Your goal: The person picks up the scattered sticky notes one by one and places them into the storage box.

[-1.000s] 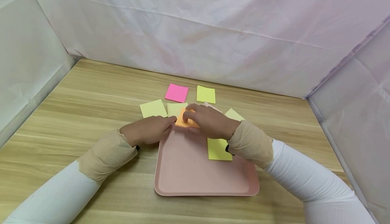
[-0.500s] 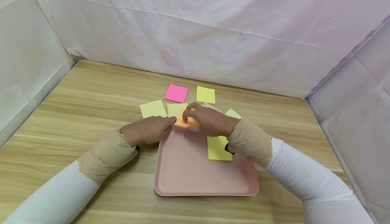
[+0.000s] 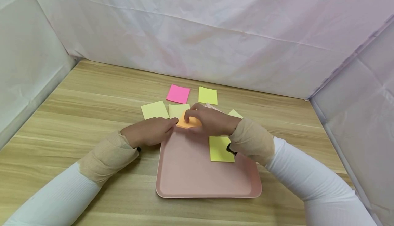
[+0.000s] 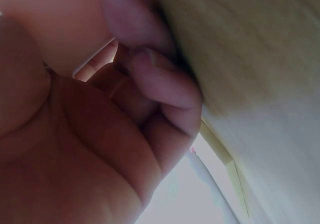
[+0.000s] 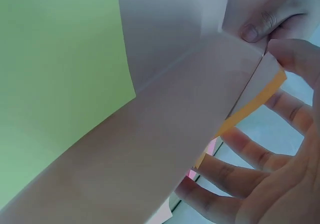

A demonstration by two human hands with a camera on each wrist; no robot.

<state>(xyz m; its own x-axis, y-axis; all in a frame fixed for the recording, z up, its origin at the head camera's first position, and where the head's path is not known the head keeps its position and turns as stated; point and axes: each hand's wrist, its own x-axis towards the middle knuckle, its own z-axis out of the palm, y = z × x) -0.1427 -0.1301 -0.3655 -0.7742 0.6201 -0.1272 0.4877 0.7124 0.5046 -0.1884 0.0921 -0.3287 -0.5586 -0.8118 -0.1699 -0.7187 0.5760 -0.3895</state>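
My left hand [image 3: 150, 130] grips the pink tray [image 3: 197, 178] at its far left corner. Its thumb lies on the rim, and the left wrist view shows the fingers curled beneath. Over the tray's far edge, my right hand [image 3: 212, 118] pinches an orange sticky note pad [image 3: 191, 122] between thumb and fingers. In the right wrist view that orange pad [image 5: 255, 105] stands along the outside of the tray wall. A yellow-green sticky note [image 3: 219, 152] lies inside the tray, partly hidden by the right wrist.
Beyond the tray lie a pink pad [image 3: 178, 94], a yellow-green pad [image 3: 208, 95] and two pale yellow pads [image 3: 155, 110] on the wooden table [image 3: 101, 92]. Behind the right hand, a printed pale paper [image 3: 211, 107] and another pale yellow note [image 3: 235, 113] show partly. White sheeting [image 3: 197, 31] encloses the table.
My right hand and forearm have shifted very slightly left and away, covering more of the pale yellow note behind. The orange pad has tilted a little. The left hand and tray stay put.
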